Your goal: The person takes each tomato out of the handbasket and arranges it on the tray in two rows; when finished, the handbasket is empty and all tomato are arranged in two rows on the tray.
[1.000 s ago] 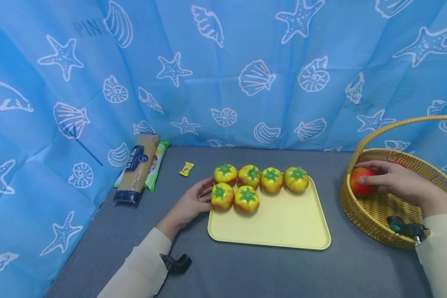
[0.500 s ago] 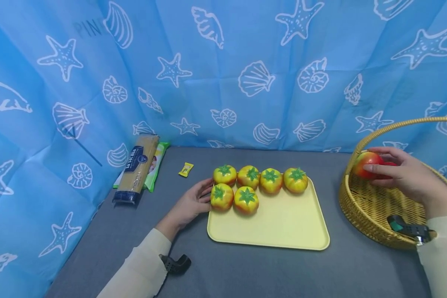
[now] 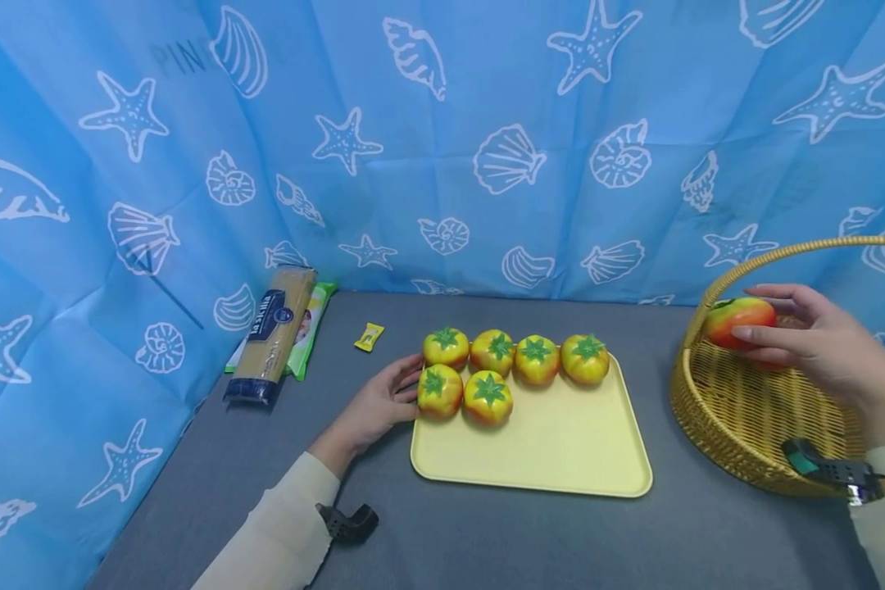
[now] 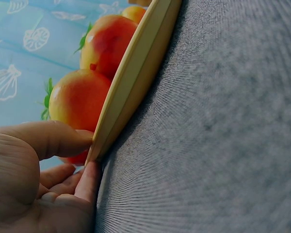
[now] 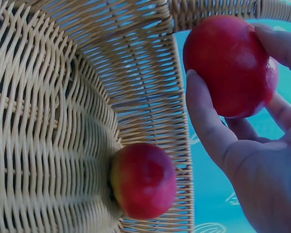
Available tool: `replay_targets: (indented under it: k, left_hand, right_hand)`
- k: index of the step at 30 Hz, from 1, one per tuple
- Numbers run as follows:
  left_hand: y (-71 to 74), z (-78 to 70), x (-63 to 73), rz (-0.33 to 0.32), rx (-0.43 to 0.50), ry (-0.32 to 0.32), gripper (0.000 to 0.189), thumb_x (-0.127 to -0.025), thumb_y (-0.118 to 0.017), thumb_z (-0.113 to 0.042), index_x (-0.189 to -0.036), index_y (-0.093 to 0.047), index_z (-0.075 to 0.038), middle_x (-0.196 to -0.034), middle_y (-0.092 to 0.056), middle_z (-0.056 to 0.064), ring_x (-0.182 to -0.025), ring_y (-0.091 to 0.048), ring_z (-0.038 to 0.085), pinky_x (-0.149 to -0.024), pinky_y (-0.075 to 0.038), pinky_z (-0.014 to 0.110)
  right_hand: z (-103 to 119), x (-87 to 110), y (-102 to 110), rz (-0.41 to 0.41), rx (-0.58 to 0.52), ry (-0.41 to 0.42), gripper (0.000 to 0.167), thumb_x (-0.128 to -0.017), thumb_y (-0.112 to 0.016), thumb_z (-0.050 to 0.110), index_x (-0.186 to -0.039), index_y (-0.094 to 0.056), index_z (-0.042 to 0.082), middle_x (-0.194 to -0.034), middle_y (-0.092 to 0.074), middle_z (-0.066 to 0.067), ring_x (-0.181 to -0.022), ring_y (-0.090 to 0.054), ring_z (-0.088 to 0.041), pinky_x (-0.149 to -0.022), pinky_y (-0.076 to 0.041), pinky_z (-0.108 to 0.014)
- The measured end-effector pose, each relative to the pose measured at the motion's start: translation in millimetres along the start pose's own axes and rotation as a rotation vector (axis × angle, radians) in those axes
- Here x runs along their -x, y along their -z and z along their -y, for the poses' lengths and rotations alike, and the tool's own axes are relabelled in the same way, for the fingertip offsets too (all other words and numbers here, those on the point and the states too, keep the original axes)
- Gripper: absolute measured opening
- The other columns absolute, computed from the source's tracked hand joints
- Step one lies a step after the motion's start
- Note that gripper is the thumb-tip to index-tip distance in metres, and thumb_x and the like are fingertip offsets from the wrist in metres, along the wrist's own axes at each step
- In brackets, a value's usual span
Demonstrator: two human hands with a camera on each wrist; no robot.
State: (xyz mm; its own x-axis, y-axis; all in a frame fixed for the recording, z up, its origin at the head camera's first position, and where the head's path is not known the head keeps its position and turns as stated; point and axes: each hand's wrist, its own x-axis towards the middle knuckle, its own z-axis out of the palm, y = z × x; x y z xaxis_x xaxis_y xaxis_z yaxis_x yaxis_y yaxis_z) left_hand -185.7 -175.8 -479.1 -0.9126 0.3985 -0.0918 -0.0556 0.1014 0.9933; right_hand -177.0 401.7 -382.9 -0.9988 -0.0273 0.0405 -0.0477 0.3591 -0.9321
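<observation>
My left hand (image 3: 372, 407) pinches the left rim of a pale yellow tray (image 3: 560, 447), thumb over the edge and a finger against its outside in the left wrist view. Several yellow-orange toy persimmons (image 3: 489, 398) with green leaf caps stand on the tray, a row at the back and two in front at the left. At the far right, my right hand (image 3: 819, 340) grips a red-and-yellow persimmon (image 3: 743, 322) at the wicker basket's (image 3: 708, 438) rim height, its red underside (image 5: 228, 65) facing the wrist camera. Another red fruit (image 5: 144, 180) lies inside the basket against its wall.
The basket's tall handle (image 3: 782, 252) arches above the held fruit. A spaghetti pack (image 3: 274, 332) lies over a green packet (image 3: 311, 324) at the back left. A small yellow wrapped sweet (image 3: 369, 337) lies behind my left hand. A blue patterned curtain (image 3: 428, 164) borders the table.
My right hand has lifted the persimmon from inside the basket up to rim height, and the fruit has tilted. My left hand stays at the tray's edge.
</observation>
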Motion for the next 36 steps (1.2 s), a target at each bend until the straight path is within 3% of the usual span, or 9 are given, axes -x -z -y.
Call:
replay_targets:
  k: [2, 4, 9, 11, 15, 18, 22, 26, 36]
  left_hand:
    - [-0.3, -0.4, 0.2, 0.003, 0.0, -0.002, 0.095, -0.086, -0.073, 0.011, -0.17, -0.029, 0.0, -0.173, -0.033, 0.018, -0.155, -0.038, 0.035, -0.12, -0.043, 0.044]
    - [-0.4, -0.9, 0.3, 0.001, 0.0, -0.004, 0.095, -0.086, -0.073, 0.011, -0.169, -0.029, 0.001, -0.173, -0.033, 0.018, -0.156, -0.037, 0.036, -0.121, -0.043, 0.045]
    - [-0.9, -1.2, 0.4, -0.015, -0.002, 0.006, 0.095, -0.085, -0.073, 0.012, -0.169, -0.031, -0.001, -0.173, -0.035, 0.015, -0.155, -0.039, 0.033, -0.121, -0.043, 0.045]
    - [-1.0, -1.0, 0.5, -0.02, -0.002, 0.011, 0.095, -0.085, -0.073, 0.012, -0.17, -0.032, -0.002, -0.172, -0.036, 0.013, -0.154, -0.04, 0.032, -0.12, -0.044, 0.044]
    - [-0.8, -0.7, 1.0, -0.016, 0.0, 0.007, 0.095, -0.085, -0.073, 0.011, -0.17, -0.031, -0.002, -0.173, -0.035, 0.014, -0.155, -0.039, 0.032, -0.121, -0.043, 0.044]
    - [-0.5, -0.6, 1.3, -0.007, 0.001, 0.0, 0.095, -0.085, -0.073, 0.011, -0.169, -0.031, -0.001, -0.173, -0.035, 0.015, -0.155, -0.038, 0.033, -0.121, -0.043, 0.044]
    - [0.0, -0.3, 1.2, 0.002, 0.0, -0.002, 0.094, -0.086, -0.072, 0.01, -0.169, -0.031, -0.001, -0.173, -0.034, 0.016, -0.155, -0.038, 0.034, -0.121, -0.043, 0.044]
    - [-0.3, -0.7, 1.1, -0.003, 0.0, 0.001, 0.095, -0.085, -0.072, 0.011, -0.169, -0.031, -0.001, -0.173, -0.035, 0.015, -0.155, -0.038, 0.032, -0.121, -0.042, 0.044]
    - [-1.7, -1.5, 1.3, -0.018, 0.002, 0.01, 0.095, -0.083, -0.071, 0.013, -0.169, -0.032, -0.001, -0.172, -0.036, 0.015, -0.154, -0.04, 0.033, -0.12, -0.044, 0.044]
  right_hand:
    - [3, 2.3, 1, 0.004, 0.011, 0.009, 0.053, -0.104, -0.069, -0.003, -0.135, -0.051, 0.036, -0.111, -0.064, 0.013, -0.093, -0.07, -0.005, -0.07, -0.067, -0.029]
    - [7, 5.4, 0, -0.008, 0.093, 0.008, 0.053, -0.105, -0.07, 0.001, -0.134, -0.048, 0.041, -0.115, -0.062, 0.01, -0.094, -0.068, -0.002, -0.071, -0.066, -0.028]
    - [14, 14.7, -2, -0.027, 0.199, 0.018, 0.056, -0.108, -0.07, 0.011, -0.136, -0.037, 0.046, -0.141, -0.044, -0.026, -0.097, -0.057, 0.006, -0.071, -0.064, -0.024]
    - [17, 17.5, -3, -0.026, 0.224, 0.031, 0.059, -0.108, -0.07, 0.01, -0.142, -0.036, 0.044, -0.145, -0.037, -0.034, -0.099, -0.054, 0.008, -0.072, -0.063, -0.022]
    - [22, 20.7, -4, -0.025, 0.274, 0.059, 0.064, -0.106, -0.072, 0.01, -0.158, -0.036, 0.02, -0.143, -0.04, -0.026, -0.1, -0.054, 0.011, -0.071, -0.062, -0.02]
    - [26, 23.4, -5, -0.035, 0.292, 0.074, 0.067, -0.105, -0.074, 0.01, -0.16, -0.036, 0.008, -0.14, -0.043, -0.015, -0.1, -0.054, 0.013, -0.071, -0.061, -0.019]
    - [28, 29.6, -7, -0.058, 0.253, 0.112, 0.059, -0.102, -0.075, 0.0, -0.149, -0.047, 0.021, -0.129, -0.05, 0.003, -0.1, -0.058, 0.011, -0.071, -0.06, -0.017]
    - [29, 35.9, -11, -0.041, 0.177, 0.159, 0.063, -0.097, -0.073, -0.013, -0.136, -0.049, 0.03, -0.122, -0.057, 0.015, -0.099, -0.065, 0.005, -0.072, -0.062, -0.019]
    - [36, 48.8, -36, -0.018, 0.2, 0.21, 0.062, -0.099, -0.074, -0.008, -0.143, -0.047, 0.027, -0.134, -0.049, 0.003, -0.107, -0.061, 0.002, -0.078, -0.06, -0.015]
